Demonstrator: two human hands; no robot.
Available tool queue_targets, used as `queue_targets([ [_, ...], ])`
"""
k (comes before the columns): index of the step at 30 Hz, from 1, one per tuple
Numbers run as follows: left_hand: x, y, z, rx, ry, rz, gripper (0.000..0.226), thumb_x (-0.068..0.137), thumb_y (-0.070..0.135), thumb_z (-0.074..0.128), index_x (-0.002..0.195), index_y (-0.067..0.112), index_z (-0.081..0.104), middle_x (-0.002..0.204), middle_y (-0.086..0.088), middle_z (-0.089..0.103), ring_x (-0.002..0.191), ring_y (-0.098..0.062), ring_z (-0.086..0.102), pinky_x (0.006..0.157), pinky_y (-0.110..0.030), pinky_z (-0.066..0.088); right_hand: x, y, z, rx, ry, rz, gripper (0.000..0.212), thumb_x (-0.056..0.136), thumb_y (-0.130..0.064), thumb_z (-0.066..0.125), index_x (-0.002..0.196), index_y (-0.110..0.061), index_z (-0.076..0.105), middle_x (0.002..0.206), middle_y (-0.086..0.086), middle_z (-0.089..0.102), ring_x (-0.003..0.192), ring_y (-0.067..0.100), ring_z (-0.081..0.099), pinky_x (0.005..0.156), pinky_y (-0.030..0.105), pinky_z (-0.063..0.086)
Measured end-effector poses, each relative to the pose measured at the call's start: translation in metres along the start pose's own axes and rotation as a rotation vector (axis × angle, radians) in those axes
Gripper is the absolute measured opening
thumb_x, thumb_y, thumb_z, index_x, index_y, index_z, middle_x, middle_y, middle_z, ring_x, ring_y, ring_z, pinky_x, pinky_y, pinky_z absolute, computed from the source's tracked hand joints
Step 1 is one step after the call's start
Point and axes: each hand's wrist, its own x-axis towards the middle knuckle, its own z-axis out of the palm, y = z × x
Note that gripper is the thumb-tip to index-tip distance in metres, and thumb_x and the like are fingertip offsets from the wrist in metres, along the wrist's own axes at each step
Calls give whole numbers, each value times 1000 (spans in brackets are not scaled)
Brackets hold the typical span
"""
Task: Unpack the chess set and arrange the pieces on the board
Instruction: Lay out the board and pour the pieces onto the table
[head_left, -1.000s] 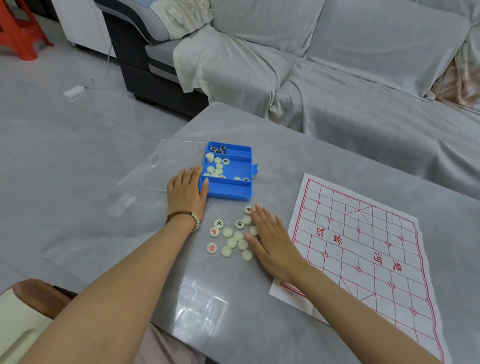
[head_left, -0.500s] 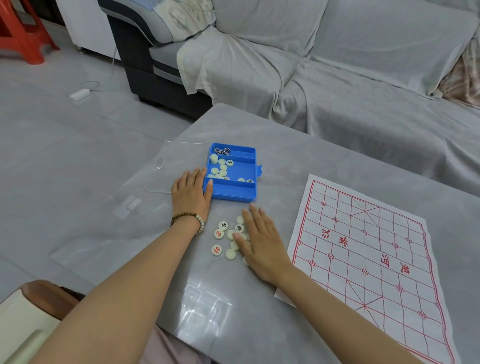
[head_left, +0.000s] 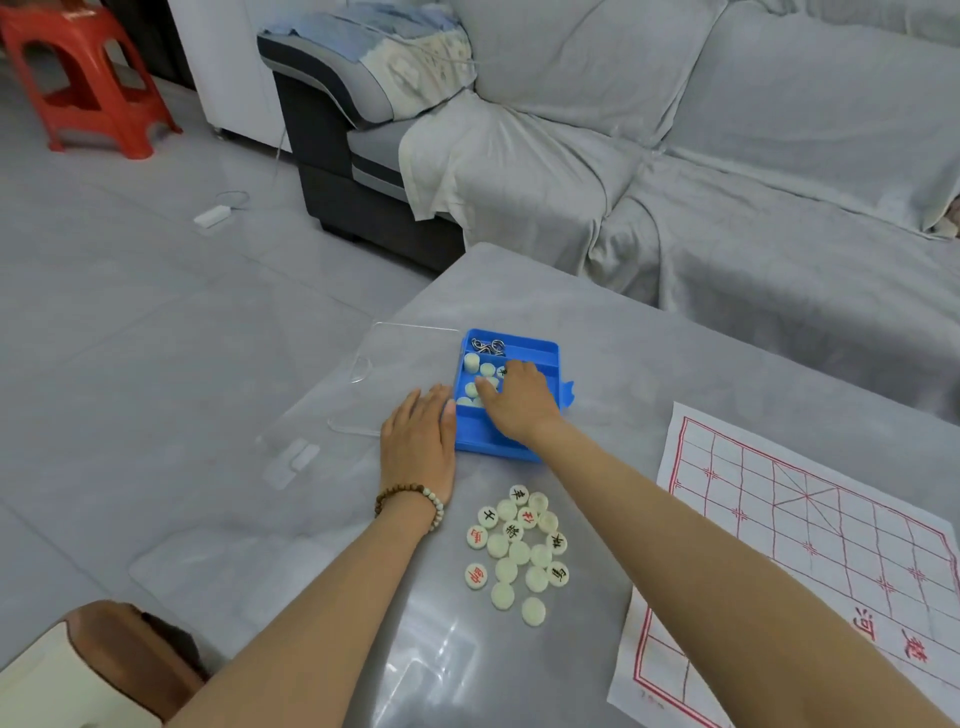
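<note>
Midway through the unpacking, by the look of it. Reaching with the right hand into the middle compartment of the blue box, fingers curled down over the white discs left in there (impossible to tell whether gripping one already, tips hidden under the knuckles). Bracing with the left hand, flat on the surface, fingers straight and close together, thumb side touching the box's left wall.

Worth making that brace firm, to stop the light plastic skating away during the scoop. Better to rake several discs toward the near wall and lift them as a bunch than to chase them singly. Best to steer clear of the far compartment and its metal rings.

Then out to the loose pile on the near side of the box, between the two forearms; none on the paper board yet. Sensible to set new ones beside the pile, not on top, marked faces up where possible, for easier sorting of red from black. Clear lid lying left of the box, out of the way.
</note>
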Motion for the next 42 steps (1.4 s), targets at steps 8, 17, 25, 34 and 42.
queue_targets([
  [8,2,-1,2,-25,29,10,44,99,35,21,138,24,39,145,8,38,138,-10,23,111,-25,13,12,-9,25,35,223,-141,48,92,-40,49,129,-10,43,128,8,44,118,25,40,97,34,34],
  [17,1,2,-1,-4,17,16,44,99,35,21,138,24,37,145,7,37,138,-11,22,110,-25,12,10,1,26,152,236,-248,26,89,-36,55,97,-12,49,98,3,56,84,20,53,75,34,46],
  [25,1,2,-1,-94,32,0,45,99,34,20,136,21,42,142,5,42,137,-11,25,110,-25,13,17,1,28,-157,187,-281,38,96,-44,35,106,-13,52,111,5,53,104,23,46,88,35,33],
  [34,1,2,-1,-165,65,-19,44,98,34,26,133,15,45,139,-1,46,135,-15,30,111,-27,15,12,3,19,-210,111,-391,40,98,-39,33,68,-16,44,71,-2,49,67,18,48,57,31,33],
  [42,3,-3,4,-118,84,7,45,97,37,25,129,16,48,133,0,51,130,-15,37,110,-31,21,11,1,13,-169,103,-333,53,98,-34,36,48,-16,29,47,-1,33,52,20,35,54,33,27],
])
